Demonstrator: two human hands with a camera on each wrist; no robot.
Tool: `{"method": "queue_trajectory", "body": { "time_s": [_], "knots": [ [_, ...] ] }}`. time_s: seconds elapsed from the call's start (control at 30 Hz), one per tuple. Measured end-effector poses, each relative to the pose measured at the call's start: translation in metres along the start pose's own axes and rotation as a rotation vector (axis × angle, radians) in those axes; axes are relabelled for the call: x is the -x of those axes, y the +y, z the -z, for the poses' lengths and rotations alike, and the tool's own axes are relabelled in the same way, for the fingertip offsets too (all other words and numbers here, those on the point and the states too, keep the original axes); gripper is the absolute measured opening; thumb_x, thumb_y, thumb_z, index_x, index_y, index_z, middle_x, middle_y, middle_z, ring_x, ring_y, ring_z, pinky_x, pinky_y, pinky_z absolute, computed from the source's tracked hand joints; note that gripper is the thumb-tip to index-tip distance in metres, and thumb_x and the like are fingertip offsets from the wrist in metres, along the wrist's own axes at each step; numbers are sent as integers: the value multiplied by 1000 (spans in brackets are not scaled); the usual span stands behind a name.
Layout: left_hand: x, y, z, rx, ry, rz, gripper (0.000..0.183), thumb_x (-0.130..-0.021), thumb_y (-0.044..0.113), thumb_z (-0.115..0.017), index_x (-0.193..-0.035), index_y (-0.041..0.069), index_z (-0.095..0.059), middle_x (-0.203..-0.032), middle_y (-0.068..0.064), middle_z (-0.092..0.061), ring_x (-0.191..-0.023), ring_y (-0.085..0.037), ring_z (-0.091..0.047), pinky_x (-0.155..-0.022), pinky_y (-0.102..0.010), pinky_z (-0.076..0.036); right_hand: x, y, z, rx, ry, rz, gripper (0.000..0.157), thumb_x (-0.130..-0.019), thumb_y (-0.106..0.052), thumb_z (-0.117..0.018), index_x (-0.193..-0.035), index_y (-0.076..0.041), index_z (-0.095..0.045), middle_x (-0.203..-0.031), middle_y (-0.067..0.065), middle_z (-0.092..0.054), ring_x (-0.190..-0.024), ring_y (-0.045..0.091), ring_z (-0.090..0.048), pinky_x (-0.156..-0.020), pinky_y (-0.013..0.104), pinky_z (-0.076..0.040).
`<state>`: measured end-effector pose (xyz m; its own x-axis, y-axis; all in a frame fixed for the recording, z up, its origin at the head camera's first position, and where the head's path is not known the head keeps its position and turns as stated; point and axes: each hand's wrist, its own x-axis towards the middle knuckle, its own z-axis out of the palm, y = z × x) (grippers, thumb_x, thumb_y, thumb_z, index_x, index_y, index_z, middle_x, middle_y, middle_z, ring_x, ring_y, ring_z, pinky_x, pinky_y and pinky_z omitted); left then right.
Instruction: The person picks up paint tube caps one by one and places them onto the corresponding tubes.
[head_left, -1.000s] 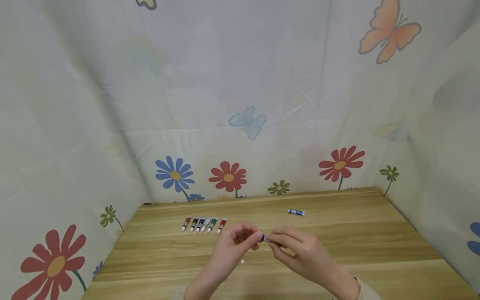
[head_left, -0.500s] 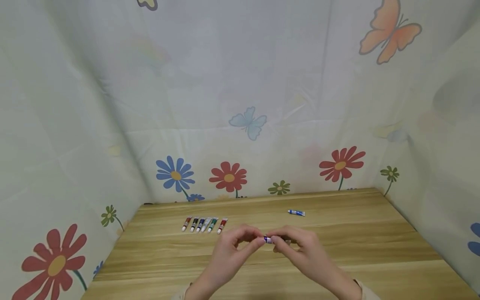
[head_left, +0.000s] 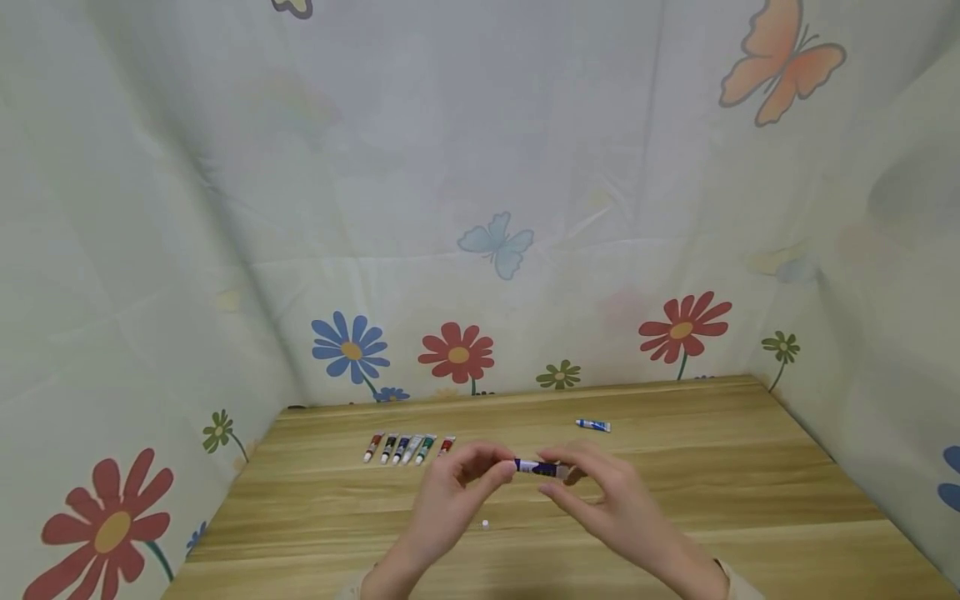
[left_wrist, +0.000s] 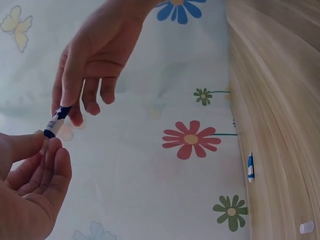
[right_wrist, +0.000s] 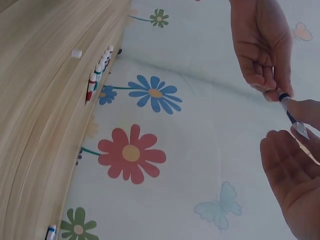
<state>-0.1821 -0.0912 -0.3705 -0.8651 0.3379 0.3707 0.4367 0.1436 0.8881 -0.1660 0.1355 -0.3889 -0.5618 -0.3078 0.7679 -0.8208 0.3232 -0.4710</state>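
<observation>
Above the table, both hands are at one small paint tube (head_left: pixel 536 467) with a dark blue and white label. My left hand (head_left: pixel 453 492) pinches its neck end between thumb and fingers, so that tip is mostly hidden. My right hand (head_left: pixel 611 504) is at the flat tail; in the left wrist view its thumb (left_wrist: pixel 71 90) lies on the tube with a finger behind. The head view shows a gap between that thumb and the tube. A small white cap (head_left: pixel 485 525) stands on the table below the left hand.
Several paint tubes (head_left: pixel 401 450) lie in a row at the table's back left, white caps toward me. A single blue paint tube (head_left: pixel 593 426) lies at the back right. A patterned cloth (head_left: pixel 555 317) hangs behind the wooden table (head_left: pixel 675 467) and along its sides.
My right hand's fingers have shifted along the tube toward its tail, so much more of the label shows. The tube has risen slightly. My left hand keeps its pinch.
</observation>
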Motion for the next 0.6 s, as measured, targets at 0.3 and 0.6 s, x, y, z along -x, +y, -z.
{"method": "queue_trajectory", "body": {
  "time_s": [0.3,0.6],
  "knots": [
    [-1,0,7,14,25,96,15,-94,23,-74,-101,10,-75,-94,-5,-71,-84,-19,-69,-78,-28,-57,-1,11,2,139,89,255,26,-100,-24,-64,-115,-4,-70,-101,1,-71,-83,11,-68,-72,17,-54],
    [0,-2,10,35,9,100,16,-94,22,-74,-102,8,-74,-93,-7,-70,-83,-18,-68,-79,-29,-57,-2,10,3,281,91,374,32,-105,-29,-57,-115,-2,-72,-100,1,-70,-82,10,-68,-71,18,-54]
  ]
}}
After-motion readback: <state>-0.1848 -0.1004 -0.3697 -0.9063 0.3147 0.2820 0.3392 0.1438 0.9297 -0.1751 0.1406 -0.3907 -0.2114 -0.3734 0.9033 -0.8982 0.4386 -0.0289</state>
